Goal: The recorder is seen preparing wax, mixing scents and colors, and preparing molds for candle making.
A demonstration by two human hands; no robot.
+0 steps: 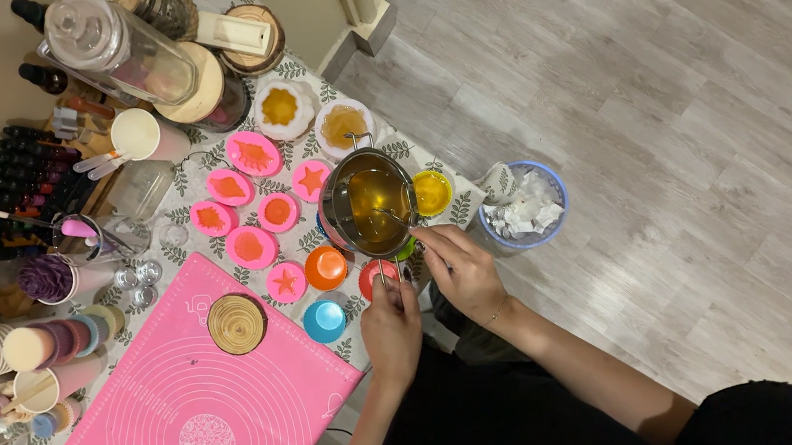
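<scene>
So this was mid-pour, by the look of it. The left hand [390,326] was closed around the handle of a small metal pitcher [369,201] full of amber liquid, holding it up over the cluster of little moulds at the near edge of the surface [433,155]. The right hand [462,266] was pinching a thin stirring stick [393,217] whose tip sat in the liquid, so I'd call this the stirring-just-before-pouring stage.

Several pink moulds [252,247] with star and shell shapes were already filled orange, as were two white ones [283,108] further back. The orange cup [326,267] and blue cup [325,320] sat just beside the pitcher, and a red cup [372,276] was half hidden under the left hand. A pink silicone mat [143,426] with a wooden coaster [236,324] on it lay to the left.

Next move, I reckon, needed a slow tilt with the spout lined up right over one small cup, since they were packed close together.
</scene>
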